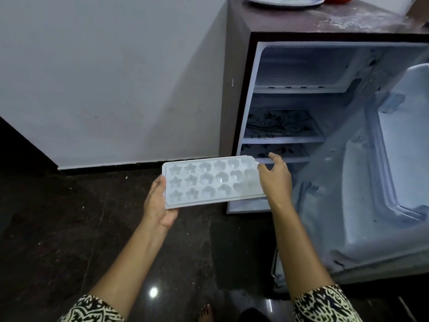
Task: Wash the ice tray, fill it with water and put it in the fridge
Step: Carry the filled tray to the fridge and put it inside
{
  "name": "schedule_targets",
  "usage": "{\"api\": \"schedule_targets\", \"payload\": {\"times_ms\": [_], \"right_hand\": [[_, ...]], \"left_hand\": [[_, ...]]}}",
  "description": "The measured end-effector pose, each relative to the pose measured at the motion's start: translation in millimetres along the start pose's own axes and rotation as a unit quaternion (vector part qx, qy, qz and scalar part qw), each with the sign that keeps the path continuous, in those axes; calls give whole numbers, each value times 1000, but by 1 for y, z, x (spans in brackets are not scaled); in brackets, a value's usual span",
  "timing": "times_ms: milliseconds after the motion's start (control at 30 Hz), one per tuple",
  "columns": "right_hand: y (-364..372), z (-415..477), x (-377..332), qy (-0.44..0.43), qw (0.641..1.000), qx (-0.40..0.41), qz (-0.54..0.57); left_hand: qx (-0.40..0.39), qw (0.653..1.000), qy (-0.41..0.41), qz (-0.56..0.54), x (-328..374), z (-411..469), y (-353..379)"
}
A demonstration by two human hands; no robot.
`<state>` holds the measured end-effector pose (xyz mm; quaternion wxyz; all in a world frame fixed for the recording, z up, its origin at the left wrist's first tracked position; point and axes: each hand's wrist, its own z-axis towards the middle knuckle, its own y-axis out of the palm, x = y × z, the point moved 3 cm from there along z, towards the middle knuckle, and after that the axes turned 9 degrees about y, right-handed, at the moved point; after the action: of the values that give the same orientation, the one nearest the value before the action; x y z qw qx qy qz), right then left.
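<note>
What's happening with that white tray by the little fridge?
A person is holding a white ice tray out in front of a small fridge whose door stands open. Their left-hand grip holds the tray's left end, thumb on the rim and palm beneath. The right-hand grip is at the right end; whether it clasps the tray is unclear. The tray is not inside the fridge yet, and I cannot tell whether it has water in it.
</note>
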<state>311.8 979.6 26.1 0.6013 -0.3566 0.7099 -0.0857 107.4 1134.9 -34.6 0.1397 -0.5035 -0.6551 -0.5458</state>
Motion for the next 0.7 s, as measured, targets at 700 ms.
{"api": "schedule_targets", "payload": {"times_ms": [700], "right_hand": [[-96, 159, 43, 37, 989, -40, 140]], "left_hand": [[-15, 999, -11, 31, -95, 31, 156]]}}
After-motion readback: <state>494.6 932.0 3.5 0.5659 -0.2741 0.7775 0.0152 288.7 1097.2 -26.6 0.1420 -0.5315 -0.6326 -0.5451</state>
